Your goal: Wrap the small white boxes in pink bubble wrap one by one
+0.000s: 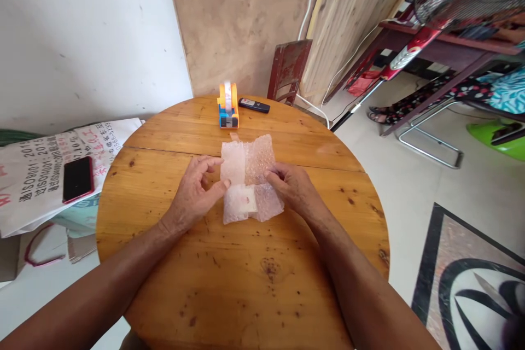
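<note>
A sheet of clear bubble wrap lies unfolded on the round wooden table, creased down and across its middle. On its lower half sits a small pale, flat piece with a faint mark; its kind is not clear. My right hand pinches the wrap's right edge between thumb and fingers. At the left edge, my left hand has thumb and fingers apart, their tips at or just touching the wrap.
Beyond the wrap stand an orange and blue tape dispenser and a black remote control. A phone rests on printed sacks at left. A wooden chair is behind the table. At right are a fan and a seated person's legs.
</note>
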Demonstrator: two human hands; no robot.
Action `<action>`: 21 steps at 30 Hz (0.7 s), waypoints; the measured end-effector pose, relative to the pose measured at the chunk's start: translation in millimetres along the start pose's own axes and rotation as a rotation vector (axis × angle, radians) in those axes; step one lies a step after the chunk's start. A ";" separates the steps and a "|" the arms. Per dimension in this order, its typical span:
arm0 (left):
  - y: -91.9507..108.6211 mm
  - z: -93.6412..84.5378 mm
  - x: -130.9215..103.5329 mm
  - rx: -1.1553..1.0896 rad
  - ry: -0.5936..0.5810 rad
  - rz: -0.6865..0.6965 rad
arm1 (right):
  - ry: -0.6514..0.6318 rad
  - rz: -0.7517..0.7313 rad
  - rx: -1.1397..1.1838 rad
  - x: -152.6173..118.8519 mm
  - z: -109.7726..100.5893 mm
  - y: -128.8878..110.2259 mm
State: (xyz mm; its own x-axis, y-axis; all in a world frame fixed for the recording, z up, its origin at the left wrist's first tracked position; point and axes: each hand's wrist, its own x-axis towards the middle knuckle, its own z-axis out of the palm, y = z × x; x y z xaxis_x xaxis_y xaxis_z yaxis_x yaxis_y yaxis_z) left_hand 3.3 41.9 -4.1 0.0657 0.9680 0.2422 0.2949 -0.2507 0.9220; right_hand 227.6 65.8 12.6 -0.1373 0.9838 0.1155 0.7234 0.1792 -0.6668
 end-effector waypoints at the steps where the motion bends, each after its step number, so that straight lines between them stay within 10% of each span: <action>1: 1.9 -0.3 -1.6 0.067 0.011 0.076 | -0.011 0.002 0.070 -0.3 1.3 -0.1; 5: 9.3 1.7 -8.6 0.139 -0.096 0.240 | -0.123 0.049 0.507 -3.7 7.0 -3.7; 10: 7.1 4.4 -9.2 0.071 -0.101 0.062 | -0.299 0.179 0.974 -6.2 14.2 -12.1; 21: -3.0 8.4 0.5 -0.230 -0.042 -0.181 | -0.288 0.188 1.055 -4.4 19.6 -15.5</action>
State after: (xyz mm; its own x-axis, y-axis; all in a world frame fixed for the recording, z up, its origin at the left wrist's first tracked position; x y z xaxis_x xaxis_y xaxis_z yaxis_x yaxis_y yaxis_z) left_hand 10.5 43.2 -9.3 0.0726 0.9956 0.0596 0.0818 -0.0655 0.9945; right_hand 203.7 58.5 8.0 -0.3373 0.9313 -0.1378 -0.1709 -0.2045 -0.9638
